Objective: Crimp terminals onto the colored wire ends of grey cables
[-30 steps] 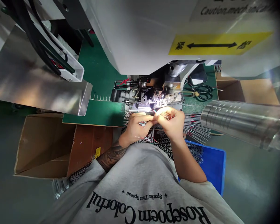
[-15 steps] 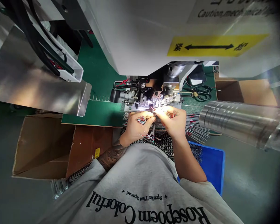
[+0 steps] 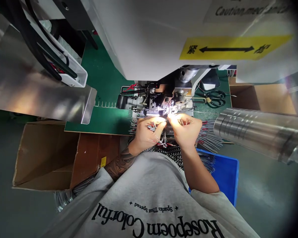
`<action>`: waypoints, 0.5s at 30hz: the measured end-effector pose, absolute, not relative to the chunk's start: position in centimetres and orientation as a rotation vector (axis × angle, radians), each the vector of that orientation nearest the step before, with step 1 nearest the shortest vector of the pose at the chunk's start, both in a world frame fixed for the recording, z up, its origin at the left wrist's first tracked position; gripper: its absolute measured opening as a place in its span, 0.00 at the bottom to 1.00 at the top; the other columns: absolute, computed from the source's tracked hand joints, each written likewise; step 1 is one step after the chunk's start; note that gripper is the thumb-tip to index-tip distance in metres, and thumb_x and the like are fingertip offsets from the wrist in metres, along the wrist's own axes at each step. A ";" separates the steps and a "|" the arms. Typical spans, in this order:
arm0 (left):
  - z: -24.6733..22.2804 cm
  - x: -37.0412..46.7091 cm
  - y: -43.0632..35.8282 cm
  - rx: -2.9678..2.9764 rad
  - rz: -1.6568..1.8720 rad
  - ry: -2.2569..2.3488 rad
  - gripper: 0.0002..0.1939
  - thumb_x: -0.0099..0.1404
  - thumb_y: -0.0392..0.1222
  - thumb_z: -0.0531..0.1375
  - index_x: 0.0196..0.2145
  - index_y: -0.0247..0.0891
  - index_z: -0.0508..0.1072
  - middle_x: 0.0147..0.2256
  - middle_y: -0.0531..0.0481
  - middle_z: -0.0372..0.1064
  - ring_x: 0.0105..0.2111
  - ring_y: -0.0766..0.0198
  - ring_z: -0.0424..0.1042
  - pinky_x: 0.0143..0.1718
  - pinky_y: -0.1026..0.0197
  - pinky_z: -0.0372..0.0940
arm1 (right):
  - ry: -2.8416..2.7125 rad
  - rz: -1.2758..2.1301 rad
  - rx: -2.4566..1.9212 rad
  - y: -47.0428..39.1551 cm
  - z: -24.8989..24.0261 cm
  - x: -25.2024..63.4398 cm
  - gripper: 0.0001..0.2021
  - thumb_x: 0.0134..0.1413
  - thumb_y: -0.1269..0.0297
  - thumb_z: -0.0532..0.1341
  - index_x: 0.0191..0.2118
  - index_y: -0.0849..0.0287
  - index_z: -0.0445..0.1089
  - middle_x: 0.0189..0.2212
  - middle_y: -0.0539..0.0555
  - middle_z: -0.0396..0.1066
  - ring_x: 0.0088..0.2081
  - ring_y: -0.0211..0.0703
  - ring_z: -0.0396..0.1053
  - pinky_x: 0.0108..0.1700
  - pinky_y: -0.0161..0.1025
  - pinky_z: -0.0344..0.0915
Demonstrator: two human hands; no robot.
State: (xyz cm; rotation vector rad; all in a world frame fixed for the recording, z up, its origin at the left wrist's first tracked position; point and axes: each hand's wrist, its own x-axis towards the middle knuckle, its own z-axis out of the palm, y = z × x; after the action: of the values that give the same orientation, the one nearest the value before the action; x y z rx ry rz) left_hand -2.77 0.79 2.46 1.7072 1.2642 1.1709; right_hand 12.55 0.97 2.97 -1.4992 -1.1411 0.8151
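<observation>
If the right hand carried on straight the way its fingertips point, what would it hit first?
Probably the brightly lit, silver-and-black metal tooling just ahead of the right hand. Glare and the single view leave the remaining gap unclear.

Shirt (image 3: 144, 178) reads "Rosepoem Colorful", machine (image 3: 149, 39) "Caution", label (image 3: 228, 49) "紧"

The machine (image 3: 139, 39), wire bundles (image 3: 210, 136) and cardboard box (image 3: 46, 152) suggest a factory workshop.
</observation>
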 end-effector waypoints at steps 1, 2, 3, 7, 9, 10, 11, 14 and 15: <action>2.4 -2.7 0.8 1.702 1.174 1.268 0.10 0.74 0.40 0.67 0.34 0.37 0.86 0.32 0.47 0.85 0.31 0.61 0.81 0.40 0.57 0.75 | -1.137 0.822 -1.496 1.1 2.9 12.6 0.19 0.57 0.57 0.72 0.20 0.49 0.67 0.17 0.47 0.66 0.22 0.42 0.62 0.25 0.43 0.64; 2.4 -2.7 0.8 1.692 1.177 1.270 0.10 0.74 0.40 0.67 0.33 0.37 0.85 0.32 0.47 0.85 0.31 0.61 0.81 0.39 0.58 0.75 | -1.132 0.828 -1.494 1.1 3.0 12.6 0.19 0.58 0.56 0.72 0.20 0.49 0.66 0.17 0.47 0.66 0.22 0.42 0.62 0.25 0.43 0.64; 2.4 -2.6 0.8 1.681 1.180 1.271 0.11 0.74 0.40 0.67 0.33 0.37 0.85 0.31 0.47 0.84 0.31 0.61 0.81 0.39 0.58 0.75 | -1.126 0.835 -1.492 1.2 3.0 12.6 0.21 0.58 0.56 0.72 0.20 0.49 0.64 0.17 0.48 0.66 0.22 0.42 0.62 0.25 0.43 0.64; 2.3 -2.3 0.9 1.625 1.188 1.284 0.13 0.74 0.40 0.66 0.30 0.37 0.83 0.29 0.48 0.83 0.32 0.61 0.81 0.41 0.58 0.76 | -1.094 0.870 -1.477 1.4 3.4 12.5 0.23 0.58 0.56 0.72 0.19 0.49 0.61 0.17 0.47 0.64 0.22 0.42 0.62 0.25 0.44 0.65; 2.2 -2.3 0.9 1.611 1.199 1.291 0.13 0.74 0.40 0.66 0.30 0.38 0.83 0.29 0.49 0.82 0.32 0.60 0.82 0.41 0.57 0.76 | -1.088 0.870 -1.474 1.4 3.6 12.4 0.22 0.57 0.56 0.72 0.19 0.49 0.62 0.17 0.46 0.64 0.21 0.41 0.61 0.24 0.43 0.65; 2.2 -2.2 0.9 1.609 1.203 1.291 0.13 0.74 0.40 0.66 0.30 0.38 0.83 0.29 0.49 0.82 0.32 0.60 0.82 0.41 0.57 0.75 | -1.089 0.863 -1.480 1.4 3.6 12.4 0.22 0.57 0.56 0.72 0.19 0.49 0.62 0.16 0.46 0.63 0.21 0.41 0.61 0.24 0.43 0.64; 2.2 -2.2 0.8 1.608 1.205 1.291 0.13 0.74 0.40 0.66 0.30 0.38 0.83 0.29 0.49 0.81 0.31 0.60 0.82 0.40 0.57 0.75 | -1.092 0.856 -1.488 1.4 3.6 12.4 0.22 0.57 0.56 0.72 0.19 0.49 0.62 0.16 0.46 0.63 0.21 0.40 0.61 0.24 0.42 0.64; 2.1 -2.3 0.8 1.600 1.184 1.297 0.13 0.74 0.40 0.66 0.29 0.39 0.83 0.29 0.49 0.81 0.32 0.59 0.82 0.41 0.56 0.75 | -1.097 0.856 -1.496 1.4 3.5 12.4 0.22 0.57 0.56 0.73 0.19 0.49 0.62 0.17 0.46 0.65 0.21 0.41 0.61 0.24 0.43 0.64; 2.1 -2.4 0.8 1.594 1.177 1.298 0.13 0.74 0.40 0.66 0.30 0.39 0.83 0.29 0.49 0.82 0.32 0.59 0.82 0.41 0.56 0.75 | -1.100 0.861 -1.486 1.4 3.4 12.4 0.22 0.57 0.57 0.73 0.19 0.49 0.63 0.17 0.47 0.65 0.21 0.42 0.61 0.24 0.43 0.64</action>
State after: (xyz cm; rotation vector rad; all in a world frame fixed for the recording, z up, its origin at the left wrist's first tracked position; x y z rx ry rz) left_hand -2.35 0.77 2.06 1.5940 1.2984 1.1767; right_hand 12.41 1.40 3.38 -1.4865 -1.1001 0.8607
